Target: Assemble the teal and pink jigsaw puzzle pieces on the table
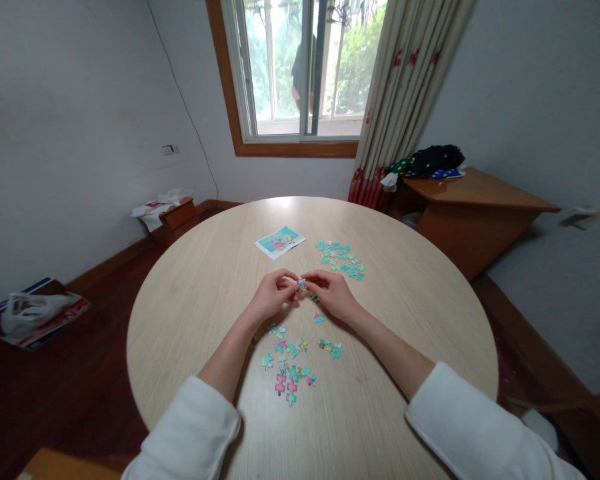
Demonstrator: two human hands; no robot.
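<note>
Near the middle of the round table, my left hand (275,293) and my right hand (334,292) meet fingertip to fingertip. Pinched between them is a small puzzle piece (301,284), pale with some blue; whether it is one piece or two joined I cannot tell. A pink and teal puzzle piece (319,319) lies just below my right hand. Closer to me, between my forearms, are scattered loose puzzle pieces (293,373) in teal, pink and yellow. A small joined-looking cluster of pieces (331,348) rests to their right. Part of the tabletop under my hands is hidden.
A picture sheet (280,242) lies beyond my hands on the table (195,313). Right of it spreads a group of mostly teal puzzle pieces (340,259). A wooden desk (485,200) with cloths stands behind the table at right, beside a curtain (405,87).
</note>
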